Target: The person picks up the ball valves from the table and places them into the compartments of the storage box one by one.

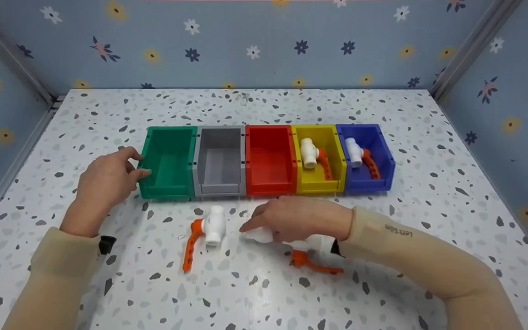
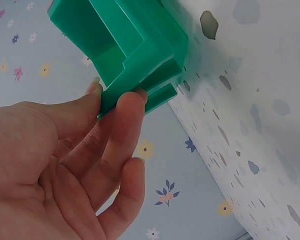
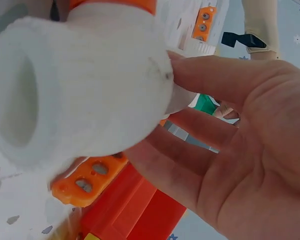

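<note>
My left hand [image 1: 108,176] pinches the front left edge of the green bin [image 2: 145,55] between thumb and fingers. Over the tabletop in front of the red bin [image 1: 271,169], my right hand [image 1: 287,220] has its thumb and fingers around a white ball valve [image 1: 259,235], largely hidden by the hand. An orange-handled ball valve [image 1: 310,262] lies under the right wrist; its white body [image 3: 90,85] looms close in the right wrist view. Left of the right hand, another ball valve [image 1: 216,225] lies with its orange handle towards me.
Green, grey [image 1: 220,160], red, yellow [image 1: 321,185] and blue [image 1: 368,184] bins stand side by side in a row. One ball valve [image 1: 310,153] lies in the yellow bin and one [image 1: 354,153] in the blue. Flower-patterned walls [image 1: 264,46] enclose the speckled table [image 1: 245,298].
</note>
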The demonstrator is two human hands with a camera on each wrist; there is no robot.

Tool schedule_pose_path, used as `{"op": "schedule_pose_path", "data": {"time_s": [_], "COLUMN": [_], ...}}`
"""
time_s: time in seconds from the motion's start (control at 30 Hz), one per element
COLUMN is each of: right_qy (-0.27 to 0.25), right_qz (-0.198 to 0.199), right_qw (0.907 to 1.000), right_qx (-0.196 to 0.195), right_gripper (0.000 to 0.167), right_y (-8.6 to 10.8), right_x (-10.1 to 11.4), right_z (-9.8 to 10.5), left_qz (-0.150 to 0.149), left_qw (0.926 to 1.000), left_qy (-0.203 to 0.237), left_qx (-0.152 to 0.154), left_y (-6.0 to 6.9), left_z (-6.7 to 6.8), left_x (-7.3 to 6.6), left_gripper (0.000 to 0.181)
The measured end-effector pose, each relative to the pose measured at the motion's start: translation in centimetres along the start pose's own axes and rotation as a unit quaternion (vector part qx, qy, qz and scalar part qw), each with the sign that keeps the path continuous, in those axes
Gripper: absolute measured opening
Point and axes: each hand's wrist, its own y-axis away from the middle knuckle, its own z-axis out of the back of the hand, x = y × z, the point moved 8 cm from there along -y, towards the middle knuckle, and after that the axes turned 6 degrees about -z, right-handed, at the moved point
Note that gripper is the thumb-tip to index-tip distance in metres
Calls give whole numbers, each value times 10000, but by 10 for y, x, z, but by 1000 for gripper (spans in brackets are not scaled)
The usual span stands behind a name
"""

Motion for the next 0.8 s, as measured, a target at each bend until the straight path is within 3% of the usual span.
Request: {"op": "schedule_pose_path", "data": {"time_s": [0.37,0.8], "right_qy": [-295,-912], "right_qz": [-51,-106], "right_qw": [9994,9866], "right_qx": [-172,-1351], "right_gripper": [65,59], "right_y": [-1,3], "right_x": [-1,-11], "right_z": [3,28], "left_qz": [-27,-62], "left_qw": [10000,9999], "left_qy": [9,-14], "left_qx": [-25,-148], "left_y": [0,0], "left_z": [1,2], "left_x": [0,-1], "left_gripper": [41,40]}}
